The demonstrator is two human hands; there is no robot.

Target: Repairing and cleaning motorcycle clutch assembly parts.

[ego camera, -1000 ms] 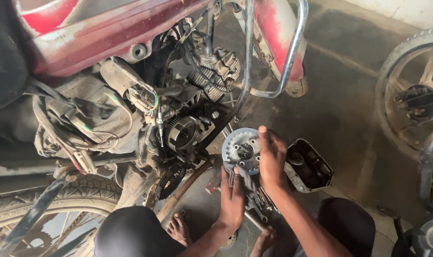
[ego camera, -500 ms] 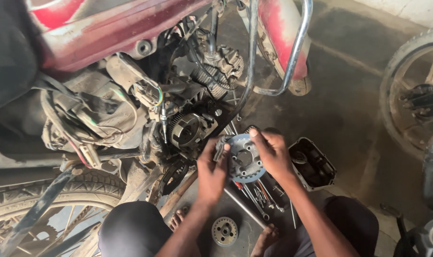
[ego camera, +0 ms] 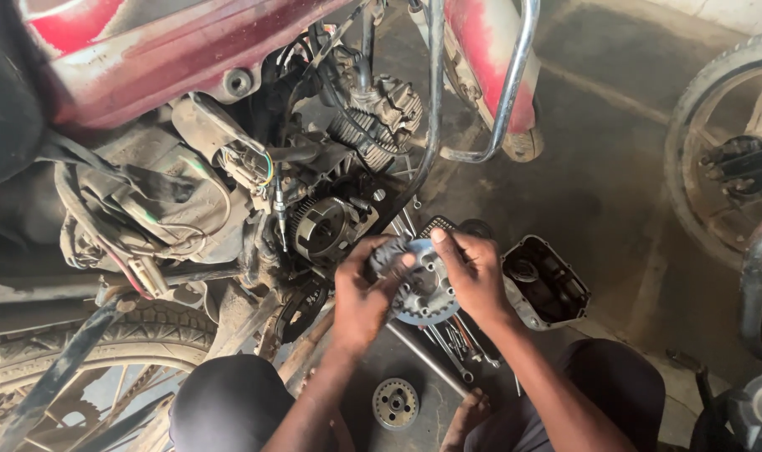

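Observation:
Both my hands hold a round metal clutch part [ego camera: 423,289] with holes and a toothed rim, just below the open engine of a red motorcycle. My left hand [ego camera: 362,293] grips its left side, my right hand [ego camera: 473,272] its top and right side. The part is close to the exposed round clutch hub [ego camera: 324,226] on the engine. A smaller round disc with holes [ego camera: 395,403] lies on the floor between my knees.
An engine side cover [ego camera: 548,285] lies open on the floor at the right. Spanners and a long rod [ego camera: 448,347] lie under my hands. A chrome crash bar [ego camera: 507,92] curves above. Another wheel [ego camera: 724,159] stands at the right, a tyre [ego camera: 88,335] at the lower left.
My hands have lifted the round part from near the floor up and left toward the engine. My left hand came up from below and took hold of it.

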